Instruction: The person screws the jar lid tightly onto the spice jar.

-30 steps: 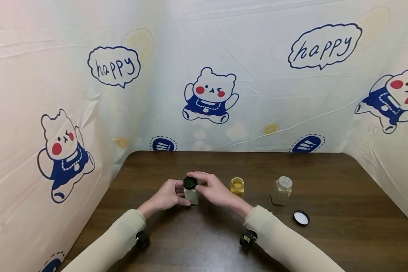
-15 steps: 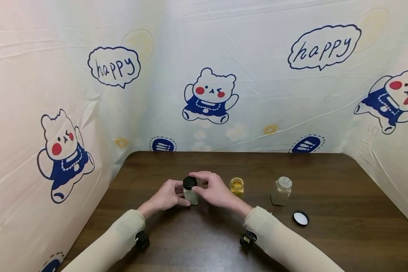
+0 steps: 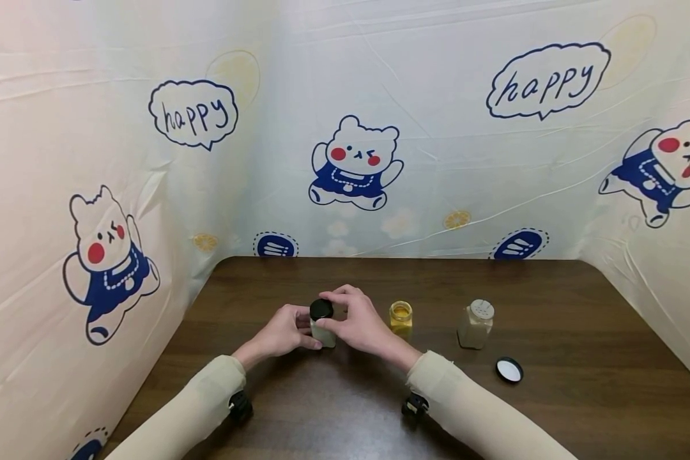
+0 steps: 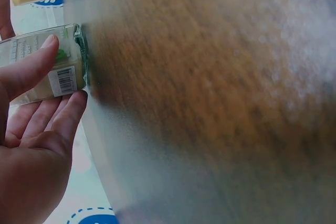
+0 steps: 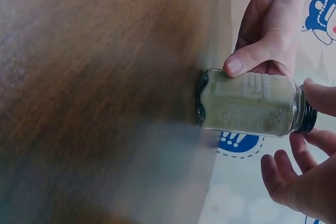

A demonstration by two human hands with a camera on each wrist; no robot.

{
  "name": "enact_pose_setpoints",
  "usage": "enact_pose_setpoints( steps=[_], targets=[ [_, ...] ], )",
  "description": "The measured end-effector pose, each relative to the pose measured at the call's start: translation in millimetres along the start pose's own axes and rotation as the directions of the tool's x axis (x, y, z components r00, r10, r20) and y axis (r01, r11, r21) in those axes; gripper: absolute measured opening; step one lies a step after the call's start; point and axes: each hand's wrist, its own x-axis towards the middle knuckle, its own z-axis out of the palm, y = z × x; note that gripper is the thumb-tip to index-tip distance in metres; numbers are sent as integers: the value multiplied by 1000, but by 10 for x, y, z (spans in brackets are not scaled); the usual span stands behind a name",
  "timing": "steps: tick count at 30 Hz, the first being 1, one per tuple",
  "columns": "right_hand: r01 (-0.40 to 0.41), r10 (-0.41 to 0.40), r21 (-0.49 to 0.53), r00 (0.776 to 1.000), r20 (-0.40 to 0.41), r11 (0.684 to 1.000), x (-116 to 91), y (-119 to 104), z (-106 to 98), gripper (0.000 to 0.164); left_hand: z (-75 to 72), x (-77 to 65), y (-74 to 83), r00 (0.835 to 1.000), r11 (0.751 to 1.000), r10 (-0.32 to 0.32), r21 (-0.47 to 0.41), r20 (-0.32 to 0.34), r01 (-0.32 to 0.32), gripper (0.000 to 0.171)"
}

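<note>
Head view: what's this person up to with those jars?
The left hand steadies a pale green glass jar upright on the brown table, while the right hand grips its black cap, which is on. Farther right stand an uncapped yellow jar and a shaker jar with a perforated top. A loose black lid lies near the shaker jar, pale inside facing up.
</note>
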Motion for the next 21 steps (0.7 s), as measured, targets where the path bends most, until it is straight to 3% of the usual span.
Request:
enact_pose_setpoints(
  steps=[6, 12, 21],
  targets=[
    [13, -16, 126, 1000, 20, 992, -14, 54, -7, 70, 6, 5, -13, 1000, 1000, 0, 6, -1, 0, 47],
    [9, -52, 314, 990, 129, 950, 2, 63, -56, 63, 6, 6, -8, 1000, 1000, -10, 18, -10, 10, 48],
    [-35, -26, 316, 982, 186, 948, 13, 62, -67, 53, 17, 16, -40, 1000, 999, -5, -41, -3, 5, 49]
  ],
)
